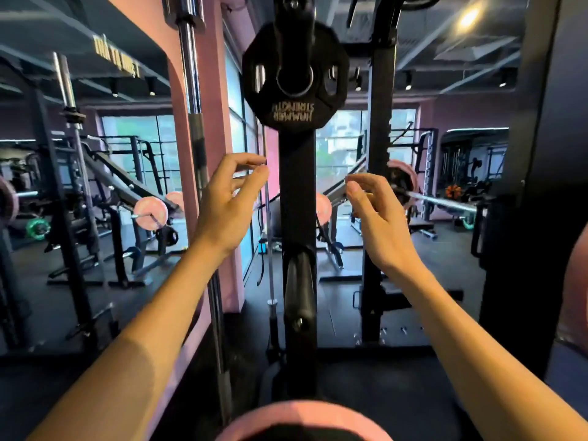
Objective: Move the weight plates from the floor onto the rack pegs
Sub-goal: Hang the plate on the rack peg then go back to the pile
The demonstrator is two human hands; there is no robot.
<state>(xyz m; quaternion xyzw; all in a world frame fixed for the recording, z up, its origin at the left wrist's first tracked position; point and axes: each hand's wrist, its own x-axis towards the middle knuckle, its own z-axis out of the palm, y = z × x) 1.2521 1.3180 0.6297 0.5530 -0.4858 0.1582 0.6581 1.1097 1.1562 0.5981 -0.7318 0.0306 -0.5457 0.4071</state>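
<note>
A black weight plate (pixel 294 78) with upside-down "Hammer Strength" lettering hangs on an upper peg of the black rack post (pixel 297 192). Below it an empty black peg (pixel 299 288) points toward me. A pink plate (pixel 302 421) shows at the bottom edge, on a lower peg or below the rack; I cannot tell which. My left hand (pixel 229 202) and my right hand (pixel 378 211) float on either side of the post, below the black plate, fingers loosely curled and holding nothing.
A chrome barbell (pixel 194 122) stands upright left of the post, along a pink wall edge (pixel 219 154). A mirror (pixel 79 186) reflects racks at left. A loaded barbell (pixel 413 192) lies on a rack behind. Another pink plate (pixel 577 288) shows at the right edge.
</note>
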